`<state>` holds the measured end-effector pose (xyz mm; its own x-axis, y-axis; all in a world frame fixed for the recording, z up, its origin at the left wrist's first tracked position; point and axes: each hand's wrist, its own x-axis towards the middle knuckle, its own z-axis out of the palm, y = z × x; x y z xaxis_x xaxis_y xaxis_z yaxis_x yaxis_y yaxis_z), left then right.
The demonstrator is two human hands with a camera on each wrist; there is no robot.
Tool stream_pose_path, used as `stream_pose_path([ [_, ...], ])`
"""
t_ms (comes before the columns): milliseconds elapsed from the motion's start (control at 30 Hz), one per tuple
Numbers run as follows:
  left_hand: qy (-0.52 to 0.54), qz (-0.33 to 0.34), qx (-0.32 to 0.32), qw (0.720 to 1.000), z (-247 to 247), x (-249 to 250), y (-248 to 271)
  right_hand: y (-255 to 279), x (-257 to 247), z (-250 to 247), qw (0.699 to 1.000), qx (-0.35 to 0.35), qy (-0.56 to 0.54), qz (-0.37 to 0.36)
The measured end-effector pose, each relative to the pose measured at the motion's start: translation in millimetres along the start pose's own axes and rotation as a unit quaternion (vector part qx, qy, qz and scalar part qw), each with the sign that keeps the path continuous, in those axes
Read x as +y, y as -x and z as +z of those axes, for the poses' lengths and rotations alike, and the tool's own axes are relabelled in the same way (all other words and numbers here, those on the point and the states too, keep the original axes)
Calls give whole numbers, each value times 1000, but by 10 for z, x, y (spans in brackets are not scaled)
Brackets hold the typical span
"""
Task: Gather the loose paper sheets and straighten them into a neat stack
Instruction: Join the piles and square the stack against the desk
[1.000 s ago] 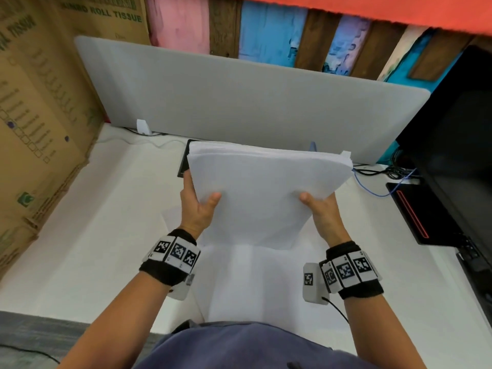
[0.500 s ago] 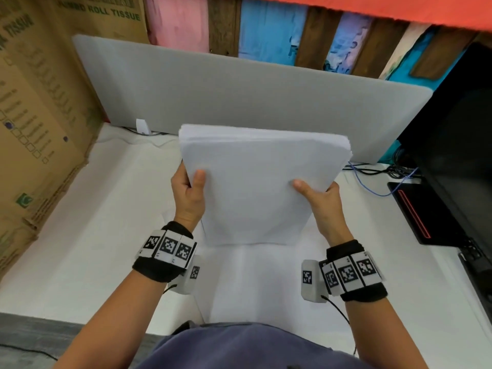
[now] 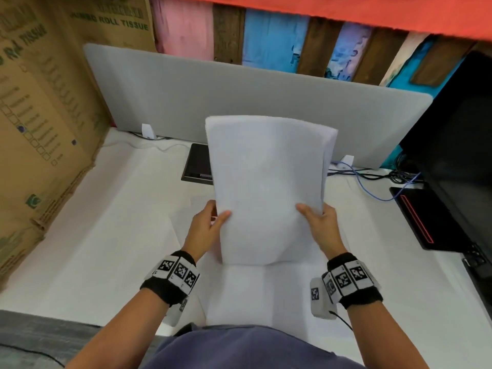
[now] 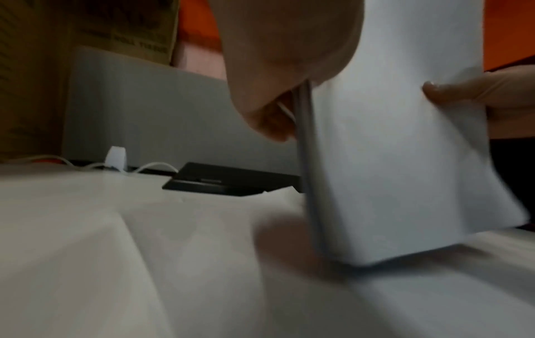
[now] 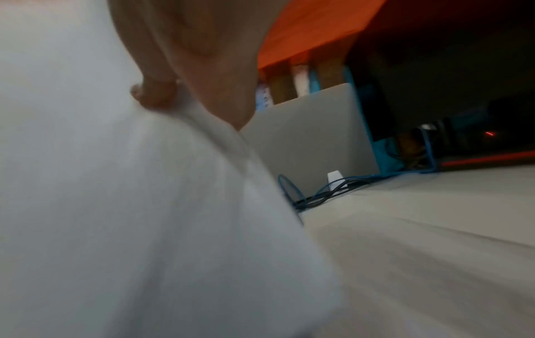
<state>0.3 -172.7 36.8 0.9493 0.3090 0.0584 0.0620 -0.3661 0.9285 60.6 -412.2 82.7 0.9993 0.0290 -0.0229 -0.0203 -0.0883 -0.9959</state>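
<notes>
The paper stack (image 3: pixel 269 187) is held upright over the middle of the counter (image 3: pixel 106 235), its lower short edge resting on or just touching the white surface near the front edge — the left wrist view shows one bottom corner down and the rest of the edge tilted slightly off. The left hand (image 3: pixel 205 227) is closed on the stack's left side, thumb across the front face and fingers hidden behind; the right hand (image 3: pixel 320 225) is clamped on the right side in the same way, its thumb pressed into the sheets. The step in hand is judged to be the squaring of the sheets by tapping on the counter. At the top right corner several sheet edges are seen fanned out of line, so the alignment is not yet finished. Several risks are judged likely: if the grip is kept too tight, the sheets cannot slide level; if it is loosened too far, inner sheets may slip out and scatter toward the blue cable (image 3: pixel 367 187) at the back right. The stack bows in the middle — a hard tap could buckle the lower edge.
</notes>
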Motion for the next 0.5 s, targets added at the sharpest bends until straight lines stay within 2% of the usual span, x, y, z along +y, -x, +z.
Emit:
stream_pose_path([
  [33, -30, -30, 30, 999, -61, -74, 2, -37, -46, -78, 1000, 14, 14, -12],
  [100, -94, -163, 102, 977, -193, -239, 61, -96, -122, -269, 998, 49, 25, -28],
  [167, -114, -300, 100, 942, -238, -342, 229, -113, -157, -484, 995, 89, 21, -37],
  [200, -102, -331, 84, 934, -210, -378, 304, -104, -161, -583, 993, 107, 20, -40],
  [300, -22, -323, 63, 944, -13, -439, 403, -59, -135, -798, 988, 143, 26, -42],
  [433, 76, -293, 83, 949, 264, -376, 322, 30, -90, -941, 983, 178, 15, -33],
  [500, 74, -307, 67, 947, 362, -392, 243, 66, -63, -991, 983, 183, 19, -26],
])
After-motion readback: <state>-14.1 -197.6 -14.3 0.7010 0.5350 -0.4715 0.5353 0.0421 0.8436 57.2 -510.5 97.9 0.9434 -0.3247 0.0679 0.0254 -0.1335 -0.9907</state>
